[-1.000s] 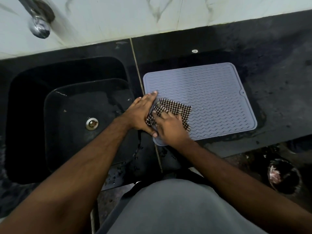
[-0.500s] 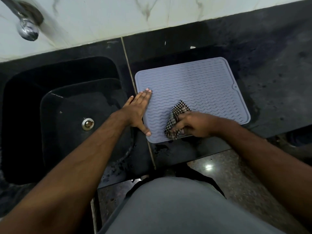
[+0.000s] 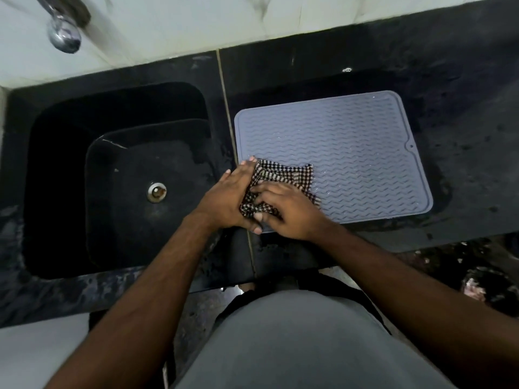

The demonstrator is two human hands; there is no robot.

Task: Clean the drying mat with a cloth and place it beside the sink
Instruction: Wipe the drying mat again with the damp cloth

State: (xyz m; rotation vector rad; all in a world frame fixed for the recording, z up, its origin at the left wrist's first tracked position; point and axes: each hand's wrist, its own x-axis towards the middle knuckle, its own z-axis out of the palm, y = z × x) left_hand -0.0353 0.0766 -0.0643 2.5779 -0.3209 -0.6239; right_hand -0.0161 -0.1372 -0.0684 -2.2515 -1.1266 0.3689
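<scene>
A grey ribbed drying mat [image 3: 351, 153] lies flat on the black counter just right of the sink [image 3: 123, 192]. A black-and-white checked cloth [image 3: 283, 175] rests bunched on the mat's near left corner. My left hand [image 3: 227, 197] lies over the cloth's left side at the mat's left edge, fingers pointing away from me. My right hand [image 3: 286, 211] presses on the cloth's near part, fingers curled into its folds. Both hands touch each other and cover the mat's near left corner.
A chrome tap [image 3: 63, 32] sticks out from the white tiled wall above the sink's far left. The black counter [image 3: 463, 113] runs on to the right of the mat and looks wet and speckled. Its front edge is just below my hands.
My right hand brought the cloth back left across the mat's near edge. My left hand, flat on the mat's left edge before, now lies on the cloth beside the right hand.
</scene>
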